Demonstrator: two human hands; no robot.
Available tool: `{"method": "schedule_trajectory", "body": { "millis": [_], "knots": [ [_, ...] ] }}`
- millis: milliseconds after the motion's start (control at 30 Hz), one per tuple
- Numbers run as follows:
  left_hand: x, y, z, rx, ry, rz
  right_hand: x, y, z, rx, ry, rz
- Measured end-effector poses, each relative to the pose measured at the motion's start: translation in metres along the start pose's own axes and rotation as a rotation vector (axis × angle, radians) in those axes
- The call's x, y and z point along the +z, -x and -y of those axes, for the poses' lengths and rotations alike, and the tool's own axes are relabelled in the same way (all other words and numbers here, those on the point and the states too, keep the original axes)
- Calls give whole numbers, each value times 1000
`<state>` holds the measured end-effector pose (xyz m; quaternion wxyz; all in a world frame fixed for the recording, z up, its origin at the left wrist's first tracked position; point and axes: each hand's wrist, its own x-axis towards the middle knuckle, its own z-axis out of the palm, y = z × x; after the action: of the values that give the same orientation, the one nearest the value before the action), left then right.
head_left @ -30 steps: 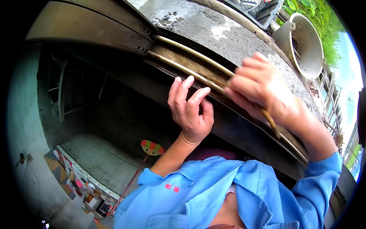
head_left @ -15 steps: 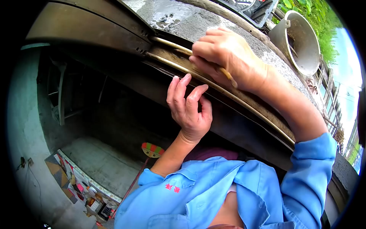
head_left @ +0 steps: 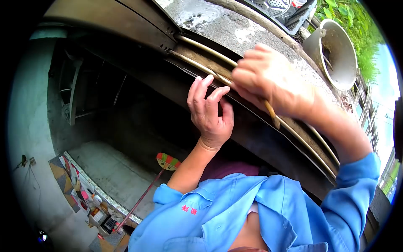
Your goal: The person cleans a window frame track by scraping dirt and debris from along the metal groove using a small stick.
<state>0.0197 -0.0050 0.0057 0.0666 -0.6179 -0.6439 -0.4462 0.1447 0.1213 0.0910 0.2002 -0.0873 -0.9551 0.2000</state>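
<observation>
My right hand (head_left: 275,84) is closed in a fist around a thin wooden-looking stick (head_left: 273,115). One end sticks out below the fist, and a narrow dark tip shows on its other side, over the groove of a metal track (head_left: 201,66). Two pale rails edge this track, with a brown dirty strip between them. My left hand (head_left: 212,117) is raised with its fingers apart and slightly bent. Its fingertips are at the track's lower edge; whether they touch it I cannot tell. Nothing shows in that hand.
Beyond the track lies a rough concrete ledge (head_left: 226,27) with a wooden pole, a pale bucket (head_left: 336,54) and a dark crate (head_left: 289,17). Brown metal panels (head_left: 113,21) flank the track's far end. Below left are a striped broom-like head (head_left: 168,161) and assorted items on a shelf (head_left: 98,216).
My right hand has moved right and slightly down along the track with the stick. My left hand stays near the lower rail. The view has shifted slightly.
</observation>
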Motion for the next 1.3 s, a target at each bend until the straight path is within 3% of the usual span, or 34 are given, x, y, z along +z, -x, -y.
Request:
{"method": "schedule_trajectory", "body": {
  "millis": [200,300,400,533,700,733,900,1067,1300],
  "knots": [
    [-2,-1,-1,-11,-18,-4,19,-15,-19,52,30,-126],
    [-1,0,1,6,-11,-12,3,0,-3,124,8,55],
    [1,1,0,2,2,5,5,23,5,73,78,-74],
    [1,-1,2,0,-24,22,32,-22,-30,54,88,-201],
    [3,1,4,0,2,14,17,7,-10,-57,38,-120],
    [5,1,3,-9,-1,5,13,19,-2,1,62,-61],
    [4,-2,1,-2,-11,-19,33,-24,-27,26,100,-222],
    [2,-3,1,-15,-3,-13,15,-8,-12,9,142,-44],
    [8,-1,3,-25,21,-21,30,-28,-35,26,120,-149]
  ]
}}
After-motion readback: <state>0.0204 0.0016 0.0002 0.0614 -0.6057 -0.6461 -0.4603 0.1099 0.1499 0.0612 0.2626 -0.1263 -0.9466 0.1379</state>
